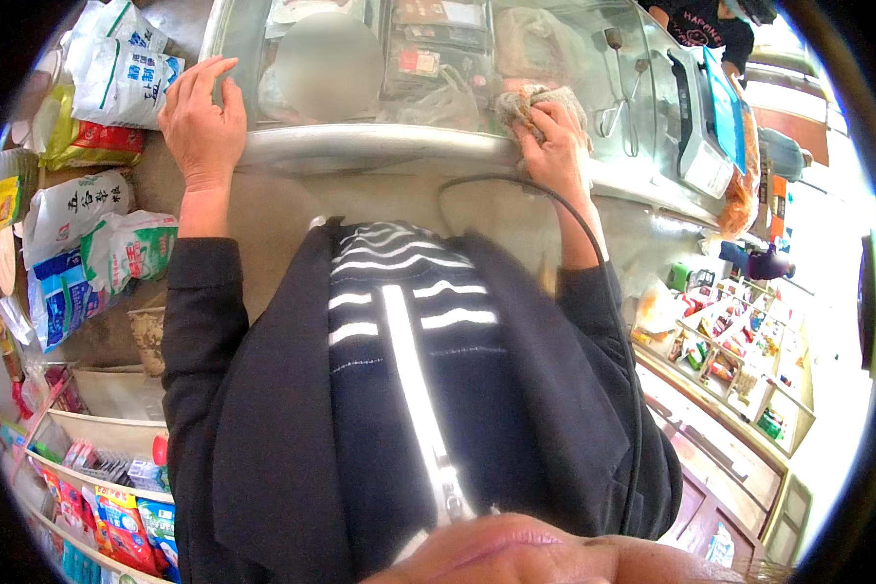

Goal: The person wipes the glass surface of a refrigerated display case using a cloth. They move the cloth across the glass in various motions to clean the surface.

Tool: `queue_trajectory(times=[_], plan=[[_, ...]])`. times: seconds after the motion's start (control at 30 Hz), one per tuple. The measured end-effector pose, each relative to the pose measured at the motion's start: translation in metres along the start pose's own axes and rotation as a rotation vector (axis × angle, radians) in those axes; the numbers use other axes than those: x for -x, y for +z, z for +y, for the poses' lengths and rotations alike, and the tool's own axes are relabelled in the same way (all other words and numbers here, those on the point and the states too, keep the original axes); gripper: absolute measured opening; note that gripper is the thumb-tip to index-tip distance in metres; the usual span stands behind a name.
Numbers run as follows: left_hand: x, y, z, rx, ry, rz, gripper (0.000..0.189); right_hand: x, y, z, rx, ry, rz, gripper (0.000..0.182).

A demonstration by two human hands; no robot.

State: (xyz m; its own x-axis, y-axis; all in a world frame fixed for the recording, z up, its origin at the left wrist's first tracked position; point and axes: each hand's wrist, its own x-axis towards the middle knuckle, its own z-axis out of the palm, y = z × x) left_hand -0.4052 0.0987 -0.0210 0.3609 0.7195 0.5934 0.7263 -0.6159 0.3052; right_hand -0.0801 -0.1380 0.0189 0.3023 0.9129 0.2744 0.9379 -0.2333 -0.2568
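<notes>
My right hand (552, 150) is closed on a crumpled grey-brown cloth (515, 108), pressed to the glass top of a display case (452, 144) just beyond its rounded metal front edge. My left hand (206, 124) rests at the left end of the case, its fingers apart and nothing in them. Packs and plastic bags lie under the glass between my hands. Right of the cloth, metal utensils (616, 95) show at the glass; whether they lie on or under it I cannot tell.
A scale (704, 139) with a blue screen stands at the case's right end. Printed bags (128, 80) crowd the left side, with shelves of packets (124, 533) below. A black cable (577, 212) hangs across my right arm. A person (690, 25) stands beyond the scale; bins of goods (730, 350) are at right.
</notes>
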Motion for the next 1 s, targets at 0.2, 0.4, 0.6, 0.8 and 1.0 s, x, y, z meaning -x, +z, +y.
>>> queue_trajectory(times=[0.2, 0.4, 0.6, 0.8, 1.0], plan=[[-0.003, 0.001, 0.003, -0.003, 0.016, -0.020, 0.022, -0.028, 0.035, -0.055, -0.005, -0.214, 0.025, 0.017], [-0.002, 0.002, -0.004, -0.014, 0.035, -0.002, 0.021, -0.057, 0.053, -0.115, -0.115, -0.328, -0.008, 0.016], [-0.001, -0.001, 0.001, 0.010, 0.020, 0.014, 0.021, -0.019, 0.003, -0.023, -0.004, -0.070, -0.009, 0.025], [-0.002, 0.004, -0.001, 0.001, 0.015, -0.021, 0.022, -0.048, 0.027, -0.084, 0.166, -0.174, -0.177, 0.012], [0.002, 0.004, -0.007, 0.014, 0.009, -0.004, 0.023, -0.052, 0.038, -0.091, 0.002, -0.257, -0.049, 0.017]])
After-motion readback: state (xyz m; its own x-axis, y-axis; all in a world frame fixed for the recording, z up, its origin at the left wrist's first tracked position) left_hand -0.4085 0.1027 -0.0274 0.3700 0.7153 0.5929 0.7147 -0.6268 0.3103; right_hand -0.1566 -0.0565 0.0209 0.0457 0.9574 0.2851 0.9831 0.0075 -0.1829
